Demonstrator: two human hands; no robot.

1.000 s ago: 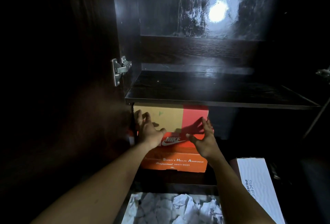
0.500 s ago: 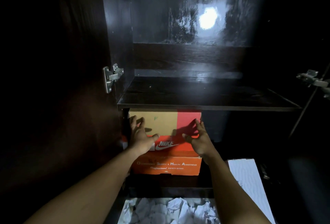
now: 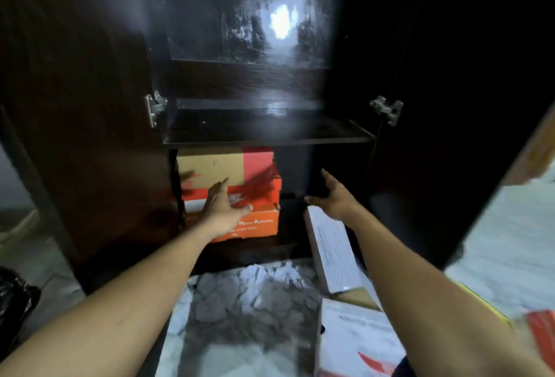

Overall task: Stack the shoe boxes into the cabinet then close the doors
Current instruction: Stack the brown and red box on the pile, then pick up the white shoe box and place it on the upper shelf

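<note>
1. The cabinet was dark, glossy wood, split by one shelf. Both doors stood wide open, the left door and the right door.
2. Under that shelf, pushed to the left side, three boxes sat stacked. A tan-and-red box was on top, with a red box beneath it. At the bottom was an orange box, with pale print on its front (too blurred to read properly).
3. A white box lay tilted outside, at the cabinet's foot, to the right of the stack.
4. Another white box with a red mark lay on the floor, well short of the cabinet.
</note>
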